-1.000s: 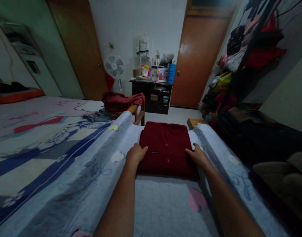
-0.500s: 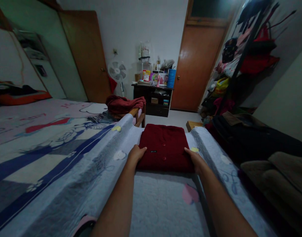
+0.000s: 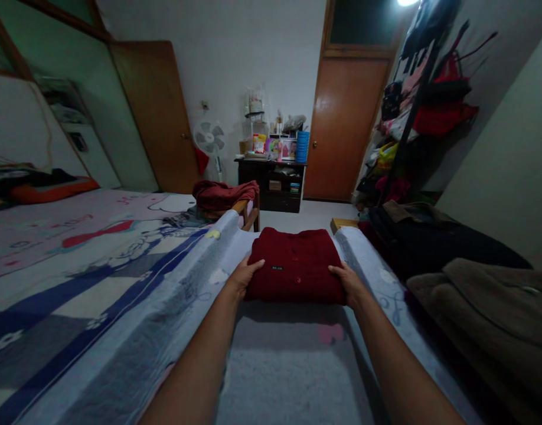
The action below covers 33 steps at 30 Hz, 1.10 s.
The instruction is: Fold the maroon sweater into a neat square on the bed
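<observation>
A dark red buttoned garment point(image 3: 293, 265), folded into a neat rectangle, is held between my two hands. It has a small dark label and red buttons on its upper face. My left hand point(image 3: 245, 276) grips its left edge, thumb on top and fingers hidden beneath. On the opposite edge my right hand point(image 3: 347, 282) grips in the same way. Below the garment lies a light grey-blue quilted cover point(image 3: 289, 366) with heart patterns, and a shadow falls on it along the garment's near edge.
Folded dark clothes point(image 3: 443, 236) and a brown-grey garment point(image 3: 487, 307) lie to the right. A patterned bed point(image 3: 85, 295) spreads on the left, with a rust-red cloth point(image 3: 224, 198) at its far corner. Beyond stand a fan point(image 3: 209, 139), a dark cabinet point(image 3: 280, 195) and a wooden door point(image 3: 346, 127).
The garment has been lifted slightly off the cover by both hands, its near edge sagging a little. The head view has tilted up and shifted slightly to the right.
</observation>
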### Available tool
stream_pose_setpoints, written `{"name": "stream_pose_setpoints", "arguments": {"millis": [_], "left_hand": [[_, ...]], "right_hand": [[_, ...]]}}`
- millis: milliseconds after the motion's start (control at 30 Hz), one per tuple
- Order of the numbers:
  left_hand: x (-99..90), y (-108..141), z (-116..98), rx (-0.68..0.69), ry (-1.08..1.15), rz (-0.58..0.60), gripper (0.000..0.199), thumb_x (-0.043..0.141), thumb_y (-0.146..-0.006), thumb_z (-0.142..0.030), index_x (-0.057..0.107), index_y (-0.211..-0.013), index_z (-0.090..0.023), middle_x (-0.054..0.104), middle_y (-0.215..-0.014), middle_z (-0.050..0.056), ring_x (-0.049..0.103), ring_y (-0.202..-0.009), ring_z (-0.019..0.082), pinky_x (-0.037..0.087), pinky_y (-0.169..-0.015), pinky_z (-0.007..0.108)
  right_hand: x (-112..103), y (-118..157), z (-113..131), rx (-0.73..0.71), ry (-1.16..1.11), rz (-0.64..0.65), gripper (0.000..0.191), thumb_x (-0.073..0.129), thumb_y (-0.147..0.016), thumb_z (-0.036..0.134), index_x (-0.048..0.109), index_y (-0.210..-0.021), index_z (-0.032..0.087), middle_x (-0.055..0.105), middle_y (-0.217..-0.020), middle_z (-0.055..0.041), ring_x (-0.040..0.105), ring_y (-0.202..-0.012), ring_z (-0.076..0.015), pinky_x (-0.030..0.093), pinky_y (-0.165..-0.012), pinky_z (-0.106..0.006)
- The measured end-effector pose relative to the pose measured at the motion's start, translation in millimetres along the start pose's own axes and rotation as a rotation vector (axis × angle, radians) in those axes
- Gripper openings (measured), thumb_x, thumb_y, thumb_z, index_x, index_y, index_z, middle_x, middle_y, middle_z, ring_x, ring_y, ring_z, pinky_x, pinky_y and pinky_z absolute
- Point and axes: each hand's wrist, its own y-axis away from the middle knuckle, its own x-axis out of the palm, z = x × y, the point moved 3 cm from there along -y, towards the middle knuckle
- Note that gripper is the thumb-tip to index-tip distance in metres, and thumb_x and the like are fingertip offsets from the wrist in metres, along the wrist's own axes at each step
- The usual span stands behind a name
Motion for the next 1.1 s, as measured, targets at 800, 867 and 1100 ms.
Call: {"name": "stream_pose_setpoints", "arguments": {"millis": [800,867,1100], "left_hand": [[5.8,234.8,18.4,0.074,-0.218,-0.045,0.061,0.070,-0.073,-0.038,0.053,-0.128,-0.018,0.063,-0.126,0.009,0.061,-0.113,0.026,0.046,-0.100,0.040],[0.8,246.4,23.9,0.072,-0.283,-0.073,0.057,0.068,-0.075,-0.036,0.053,-0.127,-0.017,0.063,-0.126,0.010,0.060,-0.114,0.025,0.046,-0.100,0.039],[-18.1,264.0,40.6,0.064,-0.664,-0.198,0.045,0.056,-0.083,-0.035,0.051,-0.123,-0.016,0.063,-0.126,0.012,0.059,-0.116,0.023,0.042,-0.101,0.036]], "right_hand": [[-36.0,224.2,-52.6,0.044,-0.057,0.012,0.059,0.070,-0.070,0.035,0.055,-0.126,0.024,0.068,-0.117,-0.0060,0.066,-0.104,-0.0267,0.052,-0.093,-0.043],[-38.3,235.9,-57.3,0.050,-0.052,0.021,0.059,0.070,-0.071,0.037,0.054,-0.125,0.023,0.068,-0.118,-0.0061,0.065,-0.105,-0.0264,0.051,-0.094,-0.043],[-52.2,246.8,-79.2,0.013,0.200,-0.055,0.051,0.071,-0.068,0.042,0.058,-0.114,0.022,0.068,-0.115,-0.0073,0.065,-0.104,-0.0265,0.052,-0.091,-0.040]]}}
